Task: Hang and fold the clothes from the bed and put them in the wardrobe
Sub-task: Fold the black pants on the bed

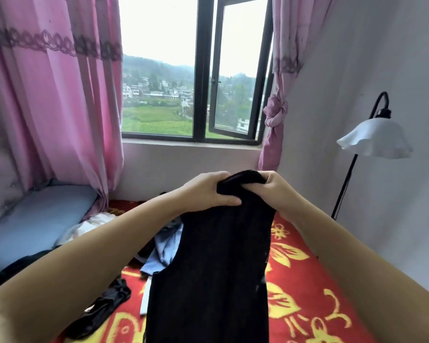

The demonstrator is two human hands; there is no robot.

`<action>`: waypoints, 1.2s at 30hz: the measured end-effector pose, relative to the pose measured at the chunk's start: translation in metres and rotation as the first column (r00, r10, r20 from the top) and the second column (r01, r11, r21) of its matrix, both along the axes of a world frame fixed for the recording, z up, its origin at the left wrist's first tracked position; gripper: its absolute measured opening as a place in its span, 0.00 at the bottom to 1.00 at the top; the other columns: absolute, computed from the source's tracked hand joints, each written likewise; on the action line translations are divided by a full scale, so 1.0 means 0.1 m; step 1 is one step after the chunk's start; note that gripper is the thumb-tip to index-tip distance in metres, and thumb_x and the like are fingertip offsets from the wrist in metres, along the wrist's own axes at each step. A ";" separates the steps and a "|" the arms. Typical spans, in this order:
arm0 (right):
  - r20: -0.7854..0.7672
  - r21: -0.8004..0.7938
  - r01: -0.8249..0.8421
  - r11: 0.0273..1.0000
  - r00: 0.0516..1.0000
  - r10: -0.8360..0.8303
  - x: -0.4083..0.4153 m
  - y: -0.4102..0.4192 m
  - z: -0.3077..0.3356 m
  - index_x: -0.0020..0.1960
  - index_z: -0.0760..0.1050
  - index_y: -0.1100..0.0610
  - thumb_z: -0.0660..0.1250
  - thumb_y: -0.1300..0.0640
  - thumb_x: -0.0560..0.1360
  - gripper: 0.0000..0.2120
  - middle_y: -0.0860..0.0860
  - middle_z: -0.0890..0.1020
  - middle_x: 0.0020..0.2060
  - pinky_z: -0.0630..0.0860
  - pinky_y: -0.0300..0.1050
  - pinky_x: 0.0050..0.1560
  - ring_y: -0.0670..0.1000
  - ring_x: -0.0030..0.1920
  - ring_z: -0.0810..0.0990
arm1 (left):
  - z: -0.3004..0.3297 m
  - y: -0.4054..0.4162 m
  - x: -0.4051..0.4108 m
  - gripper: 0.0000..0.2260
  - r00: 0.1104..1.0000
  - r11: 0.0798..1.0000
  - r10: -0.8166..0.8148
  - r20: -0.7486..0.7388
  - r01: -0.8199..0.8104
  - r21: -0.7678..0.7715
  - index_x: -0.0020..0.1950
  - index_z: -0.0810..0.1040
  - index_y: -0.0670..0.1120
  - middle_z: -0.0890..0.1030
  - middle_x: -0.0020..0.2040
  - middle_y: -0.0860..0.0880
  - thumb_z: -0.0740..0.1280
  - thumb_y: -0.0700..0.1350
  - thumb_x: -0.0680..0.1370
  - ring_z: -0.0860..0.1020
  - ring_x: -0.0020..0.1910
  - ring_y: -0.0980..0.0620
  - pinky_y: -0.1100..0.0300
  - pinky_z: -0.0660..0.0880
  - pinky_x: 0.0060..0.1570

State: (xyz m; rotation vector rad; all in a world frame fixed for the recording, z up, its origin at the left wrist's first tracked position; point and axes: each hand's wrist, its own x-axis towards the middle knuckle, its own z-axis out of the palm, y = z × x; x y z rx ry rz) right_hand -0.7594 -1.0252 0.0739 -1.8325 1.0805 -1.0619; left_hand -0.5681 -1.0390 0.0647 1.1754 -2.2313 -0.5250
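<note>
Black sleeveless garment (216,263): hanging over the red floral blanket (307,280), bunched top edge being gripped between curled fingers of left hand (206,191) and right hand (275,191), fabric falling below both fists.

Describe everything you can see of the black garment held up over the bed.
The black garment is dark, thin-looking fabric with a faint texture, sleeveless, with an armhole cut on its left edge. It hangs lengthwise above the red floral blanket, its lower end out of frame. Its top is bunched, gripped by the left hand and right hand, fingers curled round it.
</note>
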 end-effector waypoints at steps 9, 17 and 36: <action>-0.215 -0.103 0.290 0.952 0.928 -0.306 -0.32 -0.32 -0.20 0.47 0.81 0.55 0.70 0.55 0.75 0.04 0.48 0.83 0.39 0.75 0.42 0.45 0.49 0.43 0.82 | 0.07 0.08 0.29 0.15 0.961 0.915 0.191 -0.200 -0.100 0.392 0.46 0.82 0.40 0.84 0.40 0.47 0.65 0.52 0.79 0.81 0.37 0.52 0.60 0.79 0.41; -0.400 -0.337 0.195 0.921 0.856 -0.328 0.10 0.10 0.02 0.70 0.69 0.57 0.63 0.48 0.78 0.23 0.53 0.78 0.58 0.72 0.40 0.56 0.50 0.56 0.78 | 0.37 0.03 -0.18 0.09 0.486 0.666 0.595 -0.640 0.148 0.731 0.46 0.71 0.38 0.76 0.39 0.42 0.57 0.41 0.83 0.77 0.34 0.49 0.57 0.78 0.26; -0.413 -0.015 0.525 0.851 0.772 -0.483 -0.51 -0.29 -0.44 0.34 0.78 0.55 0.60 0.65 0.71 0.12 0.51 0.80 0.32 0.70 0.43 0.39 0.55 0.40 0.78 | 0.40 -0.06 0.84 0.07 0.461 0.718 0.688 -0.561 -0.317 0.620 0.49 0.72 0.38 0.79 0.42 0.40 0.57 0.39 0.82 0.80 0.33 0.46 0.59 0.77 0.23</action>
